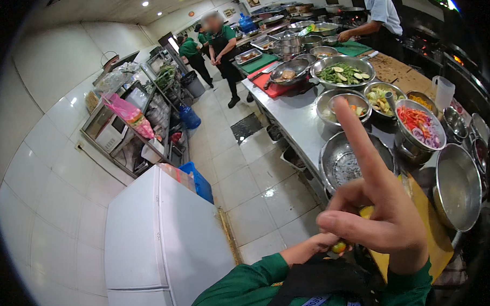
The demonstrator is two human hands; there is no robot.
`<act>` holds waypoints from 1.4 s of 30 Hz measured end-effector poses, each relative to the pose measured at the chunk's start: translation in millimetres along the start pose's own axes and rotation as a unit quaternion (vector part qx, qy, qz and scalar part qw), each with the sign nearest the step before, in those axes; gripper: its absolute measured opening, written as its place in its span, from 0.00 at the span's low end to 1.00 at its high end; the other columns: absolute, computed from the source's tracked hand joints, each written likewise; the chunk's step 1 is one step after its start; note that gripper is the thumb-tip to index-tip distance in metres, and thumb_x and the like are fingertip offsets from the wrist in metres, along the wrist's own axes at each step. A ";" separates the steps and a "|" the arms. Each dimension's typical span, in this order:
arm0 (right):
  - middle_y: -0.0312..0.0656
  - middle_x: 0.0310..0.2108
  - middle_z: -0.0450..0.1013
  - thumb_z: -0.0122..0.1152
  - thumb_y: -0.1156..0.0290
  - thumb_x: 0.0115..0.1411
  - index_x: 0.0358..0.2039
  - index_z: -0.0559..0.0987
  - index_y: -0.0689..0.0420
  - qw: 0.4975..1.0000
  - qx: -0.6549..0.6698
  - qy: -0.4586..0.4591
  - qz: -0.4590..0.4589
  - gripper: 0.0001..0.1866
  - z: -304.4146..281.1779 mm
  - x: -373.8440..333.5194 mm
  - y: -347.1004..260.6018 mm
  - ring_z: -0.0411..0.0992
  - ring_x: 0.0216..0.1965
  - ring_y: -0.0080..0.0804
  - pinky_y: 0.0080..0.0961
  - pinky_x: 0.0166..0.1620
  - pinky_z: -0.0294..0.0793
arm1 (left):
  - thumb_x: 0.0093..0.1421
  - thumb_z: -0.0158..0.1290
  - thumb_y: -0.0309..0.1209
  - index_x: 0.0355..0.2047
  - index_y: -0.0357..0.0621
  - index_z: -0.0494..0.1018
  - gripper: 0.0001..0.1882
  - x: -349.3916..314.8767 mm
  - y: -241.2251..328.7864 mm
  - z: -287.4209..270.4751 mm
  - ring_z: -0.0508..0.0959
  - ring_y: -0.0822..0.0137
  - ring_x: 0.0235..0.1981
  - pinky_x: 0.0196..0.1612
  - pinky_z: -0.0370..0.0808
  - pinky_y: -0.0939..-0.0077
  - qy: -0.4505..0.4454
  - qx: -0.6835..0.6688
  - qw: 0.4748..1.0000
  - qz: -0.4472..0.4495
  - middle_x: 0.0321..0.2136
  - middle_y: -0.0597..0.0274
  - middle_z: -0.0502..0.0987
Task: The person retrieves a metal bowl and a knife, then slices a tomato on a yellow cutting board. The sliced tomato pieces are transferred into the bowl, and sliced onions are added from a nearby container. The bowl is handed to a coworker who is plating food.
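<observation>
My right hand (380, 211) is raised in front of the counter, index finger stretched upward, the other fingers curled and the thumb pointing left. Nothing shows in it. Lower and partly behind it, my left hand (321, 243) is closed around a small round green-and-orange vegetable (338, 247), whose kind I cannot make out. Behind the raised finger stands a wet, perforated-looking metal bowl (339, 161). A yellow cutting board (428, 229) lies under and beside my right wrist. To its right a large steel bowl (458, 187) is tilted.
Along the steel counter (289, 115) stand bowls of green beans (342, 73), sliced peppers and onions (418, 126), and mixed vegetables (383, 98). A red board (271, 85) holds a pan. A white refrigerator (166, 231) stands left. Co-workers (224, 41) stand beyond; another works at the back right.
</observation>
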State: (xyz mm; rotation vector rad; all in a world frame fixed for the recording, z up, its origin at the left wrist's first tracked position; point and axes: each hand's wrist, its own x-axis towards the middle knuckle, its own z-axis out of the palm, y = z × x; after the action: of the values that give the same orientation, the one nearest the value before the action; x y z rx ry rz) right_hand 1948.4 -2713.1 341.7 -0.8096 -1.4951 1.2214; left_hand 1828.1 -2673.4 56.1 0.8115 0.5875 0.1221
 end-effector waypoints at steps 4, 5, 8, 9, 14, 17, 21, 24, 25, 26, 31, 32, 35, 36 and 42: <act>0.43 0.22 0.73 0.62 0.73 0.52 0.57 0.66 0.59 0.977 -0.203 -0.022 0.060 0.30 -46.7 -35.5 59.7 0.68 0.19 0.18 0.18 0.24 0.66 | 0.55 0.54 0.47 0.38 0.44 0.68 0.20 16.1 11.3 11.7 0.71 0.68 0.30 0.33 0.72 0.76 -0.065 0.159 0.981 0.091 0.33 0.62 0.66; 0.44 0.21 0.74 0.62 0.71 0.52 0.49 0.73 0.61 0.964 -0.233 0.088 0.097 0.23 -56.5 -50.2 90.7 0.69 0.19 0.19 0.19 0.25 0.67 | 0.54 0.56 0.46 0.38 0.44 0.69 0.20 20.9 13.8 14.4 0.70 0.66 0.35 0.38 0.71 0.73 -0.026 0.282 0.948 0.148 0.36 0.60 0.65; 0.58 0.39 0.70 0.62 0.68 0.51 0.53 0.66 0.60 0.721 -0.552 0.247 0.336 0.29 -102.7 -125.3 169.1 0.70 0.42 0.52 0.43 0.44 0.70 | 0.47 0.62 0.43 0.38 0.44 0.69 0.23 34.2 17.6 21.5 0.62 0.57 0.50 0.55 0.61 0.65 0.032 0.441 0.873 0.205 0.44 0.53 0.59; 0.58 0.41 0.68 0.62 0.68 0.51 0.52 0.66 0.60 0.677 -0.584 0.228 0.385 0.28 -114.3 -157.4 190.4 0.68 0.43 0.53 0.43 0.45 0.69 | 0.47 0.62 0.43 0.38 0.44 0.69 0.23 40.0 17.6 25.4 0.63 0.55 0.49 0.54 0.62 0.65 0.029 0.459 0.859 0.224 0.44 0.52 0.58; 0.57 0.44 0.63 0.61 0.70 0.51 0.51 0.66 0.59 0.682 -0.524 0.285 0.422 0.26 -133.7 -244.3 262.5 0.65 0.46 0.56 0.44 0.49 0.65 | 0.45 0.63 0.42 0.37 0.44 0.68 0.23 88.3 12.9 51.0 0.68 0.45 0.46 0.50 0.67 0.60 0.025 0.597 0.733 0.324 0.47 0.44 0.58; 0.55 0.42 0.63 0.60 0.73 0.52 0.53 0.65 0.57 0.690 -0.546 0.333 0.339 0.27 -122.2 -245.8 265.1 0.65 0.44 0.54 0.42 0.47 0.67 | 0.45 0.61 0.47 0.41 0.46 0.69 0.27 125.9 2.7 57.9 0.64 0.43 0.53 0.50 0.65 0.50 0.053 0.687 0.641 0.337 0.53 0.46 0.60; 0.53 0.42 0.65 0.60 0.74 0.51 0.52 0.65 0.57 0.683 -0.537 0.280 0.409 0.26 -113.1 -237.1 240.5 0.66 0.43 0.54 0.42 0.44 0.69 | 0.49 0.53 0.57 0.45 0.46 0.71 0.31 160.6 -8.8 46.5 0.54 0.45 0.61 0.53 0.58 0.38 0.092 0.757 0.535 0.363 0.56 0.53 0.62; 0.53 0.42 0.66 0.60 0.74 0.50 0.49 0.66 0.57 0.636 -0.526 0.255 0.503 0.25 -110.1 -242.1 227.3 0.67 0.44 0.54 0.44 0.44 0.69 | 0.51 0.49 0.59 0.44 0.46 0.72 0.31 169.9 -12.0 36.2 0.53 0.48 0.62 0.56 0.53 0.38 0.100 0.776 0.503 0.367 0.57 0.52 0.61; 0.54 0.42 0.66 0.60 0.74 0.50 0.49 0.65 0.57 0.619 -0.536 0.247 0.518 0.25 -109.3 -243.4 226.9 0.67 0.44 0.54 0.44 0.44 0.69 | 0.51 0.49 0.59 0.44 0.47 0.72 0.31 171.2 -11.9 34.4 0.53 0.48 0.62 0.56 0.52 0.39 0.091 0.773 0.494 0.386 0.56 0.53 0.62; 0.54 0.42 0.67 0.60 0.74 0.50 0.49 0.65 0.57 0.590 -0.561 0.240 0.529 0.25 -107.0 -245.2 228.0 0.68 0.43 0.54 0.44 0.43 0.70 | 0.51 0.50 0.58 0.44 0.48 0.72 0.30 170.9 -12.8 33.8 0.54 0.49 0.62 0.56 0.52 0.39 0.080 0.769 0.487 0.405 0.54 0.53 0.63; 0.56 0.41 0.69 0.60 0.72 0.49 0.50 0.62 0.55 0.629 -0.576 0.311 0.419 0.27 -99.4 -238.6 236.4 0.69 0.41 0.55 0.46 0.42 0.70 | 0.52 0.50 0.47 0.45 0.53 0.71 0.22 168.4 -10.3 43.5 0.66 0.58 0.51 0.55 0.55 0.45 0.041 0.778 0.404 0.480 0.39 0.61 0.69; 0.56 0.40 0.69 0.60 0.71 0.49 0.49 0.61 0.54 0.624 -0.566 0.315 0.438 0.27 -98.9 -237.2 234.0 0.70 0.41 0.56 0.47 0.41 0.70 | 0.53 0.50 0.43 0.45 0.54 0.71 0.20 168.1 -8.9 47.3 0.68 0.61 0.47 0.54 0.56 0.47 0.053 0.774 0.381 0.503 0.35 0.63 0.69; 0.59 0.35 0.72 0.55 0.68 0.51 0.49 0.61 0.54 0.619 -0.518 0.297 0.510 0.25 -94.2 -242.5 215.7 0.71 0.37 0.59 0.50 0.40 0.70 | 0.53 0.47 0.34 0.33 0.50 0.71 0.08 165.4 -5.3 57.0 0.74 0.64 0.34 0.45 0.67 0.58 0.048 0.771 0.371 0.516 0.26 0.63 0.71; 0.60 0.32 0.72 0.53 0.67 0.51 0.49 0.61 0.55 0.624 -0.491 0.301 0.529 0.25 -89.4 -246.7 208.9 0.71 0.36 0.60 0.51 0.40 0.69 | 0.49 0.52 0.35 0.27 0.48 0.70 0.07 165.9 -3.6 59.3 0.75 0.61 0.31 0.37 0.70 0.63 0.031 0.761 0.411 0.501 0.24 0.61 0.72; 0.63 0.25 0.72 0.49 0.62 0.59 0.42 0.61 0.59 0.646 -0.412 0.404 0.500 0.17 -47.4 -274.6 188.5 0.71 0.29 0.63 0.52 0.33 0.69 | 0.50 0.57 0.33 0.31 0.48 0.75 0.08 165.3 1.1 58.3 0.75 0.57 0.36 0.39 0.71 0.65 -0.070 0.608 0.588 0.529 0.33 0.59 0.74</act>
State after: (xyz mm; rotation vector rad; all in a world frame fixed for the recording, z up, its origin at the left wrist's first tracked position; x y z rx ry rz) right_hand 2052.0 -2901.9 83.3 -2.6396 -0.6715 0.5269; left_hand 1997.6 -2657.3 14.5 2.4659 -0.1772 0.8068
